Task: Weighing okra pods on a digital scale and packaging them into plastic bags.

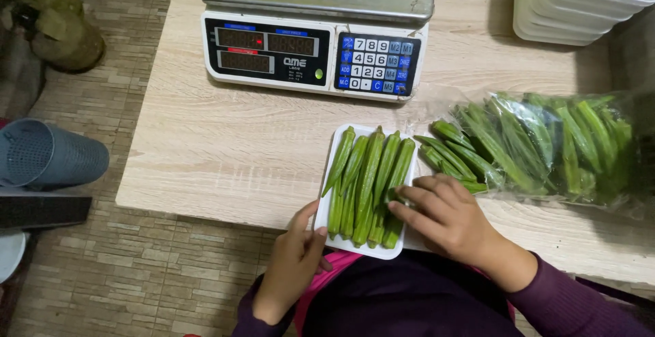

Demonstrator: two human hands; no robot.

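Observation:
A white foam tray (332, 170) lies on the wooden table near its front edge, filled with several green okra pods (368, 177) laid lengthwise. My left hand (293, 262) grips the tray's near left corner, thumb on the rim. My right hand (447, 214) rests on the tray's right side, fingers touching the okra there. Just right of the tray, a clear plastic bag of okra (546, 146) lies open towards the tray, with a few pods spilling out.
A white digital scale (317, 54) with a steel pan stands at the back of the table (225, 153). Stacked white trays (580, 3) sit at the back right. A grey perforated basket (44, 154) lies on the brick floor to the left.

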